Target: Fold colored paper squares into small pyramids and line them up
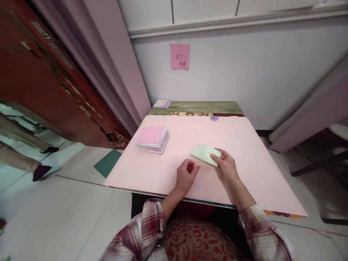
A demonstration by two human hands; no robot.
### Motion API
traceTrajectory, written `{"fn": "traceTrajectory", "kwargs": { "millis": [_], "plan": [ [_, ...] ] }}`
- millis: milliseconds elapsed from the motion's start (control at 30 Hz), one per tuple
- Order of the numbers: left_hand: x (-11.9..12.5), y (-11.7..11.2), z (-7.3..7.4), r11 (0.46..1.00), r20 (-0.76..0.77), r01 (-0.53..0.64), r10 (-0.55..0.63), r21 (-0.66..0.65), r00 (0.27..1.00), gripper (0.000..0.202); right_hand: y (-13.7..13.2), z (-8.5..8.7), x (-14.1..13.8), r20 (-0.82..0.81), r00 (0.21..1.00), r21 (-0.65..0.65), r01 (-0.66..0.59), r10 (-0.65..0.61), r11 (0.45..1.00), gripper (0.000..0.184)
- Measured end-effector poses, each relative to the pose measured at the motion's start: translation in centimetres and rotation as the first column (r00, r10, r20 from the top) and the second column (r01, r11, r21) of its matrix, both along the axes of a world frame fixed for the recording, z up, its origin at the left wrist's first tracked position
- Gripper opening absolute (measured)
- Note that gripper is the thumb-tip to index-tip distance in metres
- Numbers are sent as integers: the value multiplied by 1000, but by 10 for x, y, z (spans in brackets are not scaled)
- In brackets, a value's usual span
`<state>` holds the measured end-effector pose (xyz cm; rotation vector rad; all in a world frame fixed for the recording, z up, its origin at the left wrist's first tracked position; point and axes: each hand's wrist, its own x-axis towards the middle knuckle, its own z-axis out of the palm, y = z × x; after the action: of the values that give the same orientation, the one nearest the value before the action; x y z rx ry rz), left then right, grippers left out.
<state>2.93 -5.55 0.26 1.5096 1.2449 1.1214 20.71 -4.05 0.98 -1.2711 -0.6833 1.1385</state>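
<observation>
A folded pale green paper (203, 153) lies on the pink sheet (244, 159) that covers the table. My right hand (226, 165) pinches the paper's right end between thumb and fingers. My left hand (186, 174) rests on the pink sheet just left of the paper, fingers curled in loosely, holding nothing that I can see. A stack of coloured square papers (152, 139), pink on top, sits to the left.
A small purple folded piece (214, 118) lies at the far edge of the pink sheet. A pack of paper (162, 104) rests on the green table end by the wall. A pink note (179, 56) hangs on the wall. Another person's legs (19, 152) are at the left.
</observation>
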Motion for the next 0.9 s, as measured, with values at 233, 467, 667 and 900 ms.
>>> {"fn": "traceTrajectory", "kwargs": {
  "millis": [233,467,667,900],
  "plan": [
    [29,-5,55,823,754,373,97,-428,650,46,-29,37,-24,-241,969,69,81,-62,994,44],
    [25,-20,93,924,698,154,148,-350,700,31,-57,71,-32,44,999,145,9,-16,989,33],
    [20,-23,110,945,670,121,122,-304,733,31,-64,83,-31,260,962,174,43,-88,984,32],
    [10,-16,104,912,690,91,233,-399,685,39,-66,76,-24,343,939,285,-135,30,949,47]
  ]
}}
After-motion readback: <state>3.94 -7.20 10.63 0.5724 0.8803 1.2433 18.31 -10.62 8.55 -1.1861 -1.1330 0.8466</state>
